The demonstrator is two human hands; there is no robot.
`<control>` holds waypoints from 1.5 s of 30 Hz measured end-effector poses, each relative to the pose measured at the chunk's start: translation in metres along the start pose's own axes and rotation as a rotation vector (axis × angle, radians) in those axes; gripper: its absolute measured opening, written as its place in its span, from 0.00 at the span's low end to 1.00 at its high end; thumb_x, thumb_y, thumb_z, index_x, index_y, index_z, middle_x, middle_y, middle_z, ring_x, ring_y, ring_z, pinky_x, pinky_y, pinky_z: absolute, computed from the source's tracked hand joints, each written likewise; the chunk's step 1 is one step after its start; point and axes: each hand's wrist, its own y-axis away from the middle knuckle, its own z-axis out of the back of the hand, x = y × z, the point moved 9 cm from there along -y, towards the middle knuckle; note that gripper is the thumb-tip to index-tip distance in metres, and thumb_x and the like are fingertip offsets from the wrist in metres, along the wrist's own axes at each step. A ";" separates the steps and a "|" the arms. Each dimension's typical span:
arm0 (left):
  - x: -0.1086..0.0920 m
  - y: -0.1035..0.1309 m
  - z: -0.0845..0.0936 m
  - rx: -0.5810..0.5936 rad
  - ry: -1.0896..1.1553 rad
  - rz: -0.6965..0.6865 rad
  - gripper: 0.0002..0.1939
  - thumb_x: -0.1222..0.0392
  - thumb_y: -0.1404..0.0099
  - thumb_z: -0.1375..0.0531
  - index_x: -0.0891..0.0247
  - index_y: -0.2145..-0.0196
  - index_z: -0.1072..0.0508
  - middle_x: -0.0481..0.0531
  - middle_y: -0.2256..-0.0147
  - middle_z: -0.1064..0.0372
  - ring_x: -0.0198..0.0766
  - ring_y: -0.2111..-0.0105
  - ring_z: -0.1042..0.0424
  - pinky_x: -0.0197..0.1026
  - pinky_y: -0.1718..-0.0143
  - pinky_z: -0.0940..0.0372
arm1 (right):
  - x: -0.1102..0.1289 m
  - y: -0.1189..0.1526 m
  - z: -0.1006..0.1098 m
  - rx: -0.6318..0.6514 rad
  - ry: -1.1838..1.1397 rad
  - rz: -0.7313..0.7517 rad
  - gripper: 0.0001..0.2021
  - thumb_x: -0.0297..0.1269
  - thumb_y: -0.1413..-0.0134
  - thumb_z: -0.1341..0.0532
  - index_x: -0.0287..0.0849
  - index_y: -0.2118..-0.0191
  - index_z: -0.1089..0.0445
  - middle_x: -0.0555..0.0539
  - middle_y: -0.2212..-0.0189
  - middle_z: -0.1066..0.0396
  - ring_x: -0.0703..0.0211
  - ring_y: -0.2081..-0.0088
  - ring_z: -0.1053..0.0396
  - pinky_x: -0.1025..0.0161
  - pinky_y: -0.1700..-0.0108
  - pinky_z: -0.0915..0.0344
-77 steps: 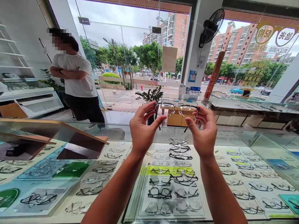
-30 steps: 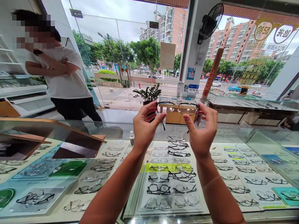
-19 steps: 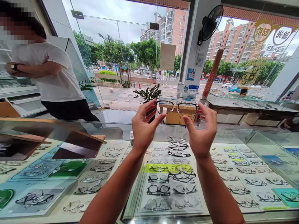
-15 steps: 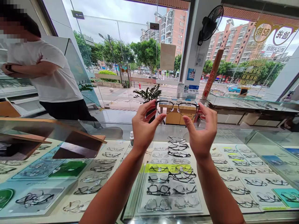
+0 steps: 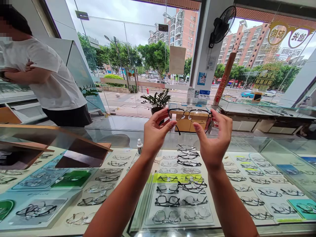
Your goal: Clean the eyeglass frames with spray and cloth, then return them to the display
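Note:
A pair of dark-rimmed eyeglasses [image 5: 189, 115] with clear lenses is raised above the glass display counter, its front spanning the space between my hands. My left hand [image 5: 158, 131] grips the left end of the frame with fingers curled, and one temple tip hangs down beside that thumb. At the right end, my right hand [image 5: 215, 136] closes its fingers round the hinge and temple, its thumb pointing up below the lens. Part of each temple is hidden by fingers.
Under the glass top lie rows of eyeglasses [image 5: 167, 200]. A small white-capped bottle [image 5: 139, 146] stands near my left wrist. Wooden trays [image 5: 81, 153] rest at left. A person in a white shirt [image 5: 46, 72] leans beyond the counter. A potted plant [image 5: 156, 100] stands by the window.
Both hands and the eyeglasses have shifted slightly right, and the left temple tip shows more below the frame. The person at left has leaned farther left.

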 end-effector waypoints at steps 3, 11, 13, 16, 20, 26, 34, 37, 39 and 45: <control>0.000 -0.001 0.001 -0.010 -0.001 -0.002 0.31 0.52 0.47 0.21 0.55 0.46 0.20 0.59 0.48 0.20 0.47 0.47 0.20 0.52 0.44 0.23 | 0.000 0.000 -0.001 0.005 -0.020 -0.004 0.26 0.52 0.37 0.31 0.49 0.38 0.29 0.41 0.47 0.29 0.43 0.44 0.30 0.39 0.40 0.30; -0.016 0.002 0.007 -0.064 -0.096 -0.090 0.31 0.51 0.45 0.22 0.55 0.45 0.21 0.57 0.46 0.22 0.44 0.47 0.22 0.47 0.44 0.24 | -0.010 0.000 -0.008 0.038 -0.076 -0.039 0.26 0.52 0.37 0.31 0.49 0.38 0.29 0.42 0.47 0.28 0.45 0.45 0.29 0.41 0.41 0.29; -0.020 0.004 0.008 -0.085 -0.145 -0.100 0.31 0.51 0.45 0.22 0.56 0.45 0.21 0.57 0.48 0.22 0.43 0.49 0.22 0.45 0.46 0.24 | -0.016 0.000 -0.011 0.055 -0.084 -0.061 0.27 0.53 0.38 0.31 0.48 0.38 0.28 0.42 0.49 0.28 0.46 0.47 0.28 0.42 0.44 0.28; -0.028 0.008 0.012 -0.138 -0.221 -0.118 0.31 0.51 0.46 0.21 0.56 0.46 0.21 0.56 0.50 0.22 0.42 0.51 0.23 0.44 0.50 0.24 | -0.026 0.001 -0.019 0.113 -0.124 -0.123 0.27 0.55 0.38 0.32 0.46 0.39 0.28 0.41 0.49 0.27 0.48 0.49 0.27 0.45 0.47 0.27; -0.040 0.013 0.014 -0.187 -0.297 -0.165 0.31 0.50 0.46 0.21 0.57 0.46 0.21 0.56 0.50 0.23 0.41 0.52 0.24 0.43 0.52 0.27 | -0.038 0.003 -0.030 0.185 -0.224 -0.221 0.28 0.55 0.39 0.31 0.47 0.39 0.27 0.41 0.47 0.26 0.48 0.47 0.25 0.45 0.45 0.27; -0.052 0.016 0.013 -0.209 -0.367 -0.237 0.31 0.50 0.45 0.22 0.56 0.46 0.22 0.54 0.50 0.25 0.42 0.51 0.25 0.44 0.50 0.29 | -0.048 0.006 -0.041 0.237 -0.301 -0.284 0.29 0.55 0.40 0.31 0.45 0.38 0.27 0.39 0.43 0.26 0.47 0.45 0.25 0.43 0.41 0.28; -0.055 0.017 0.011 -0.197 -0.391 -0.291 0.31 0.50 0.44 0.23 0.55 0.44 0.23 0.54 0.49 0.26 0.42 0.50 0.26 0.44 0.48 0.28 | -0.051 0.007 -0.043 0.231 -0.335 -0.280 0.31 0.55 0.41 0.30 0.45 0.37 0.27 0.38 0.43 0.26 0.47 0.44 0.25 0.42 0.39 0.29; -0.056 0.018 0.011 -0.196 -0.396 -0.316 0.32 0.50 0.44 0.22 0.55 0.44 0.23 0.54 0.49 0.26 0.42 0.50 0.26 0.45 0.47 0.28 | -0.052 0.007 -0.044 0.231 -0.367 -0.282 0.30 0.54 0.41 0.29 0.46 0.37 0.27 0.39 0.42 0.26 0.47 0.43 0.26 0.42 0.37 0.30; -0.056 0.018 0.010 -0.193 -0.397 -0.326 0.32 0.51 0.44 0.22 0.55 0.44 0.23 0.54 0.48 0.26 0.42 0.50 0.26 0.45 0.47 0.28 | -0.053 0.008 -0.044 0.229 -0.388 -0.289 0.30 0.53 0.41 0.29 0.47 0.37 0.27 0.39 0.42 0.27 0.46 0.42 0.26 0.42 0.36 0.30; -0.053 0.017 0.011 -0.185 -0.369 -0.312 0.32 0.52 0.44 0.22 0.54 0.44 0.23 0.54 0.48 0.26 0.41 0.50 0.25 0.45 0.46 0.27 | -0.051 0.007 -0.041 0.220 -0.373 -0.294 0.29 0.52 0.41 0.28 0.49 0.38 0.27 0.40 0.43 0.26 0.45 0.43 0.26 0.41 0.39 0.30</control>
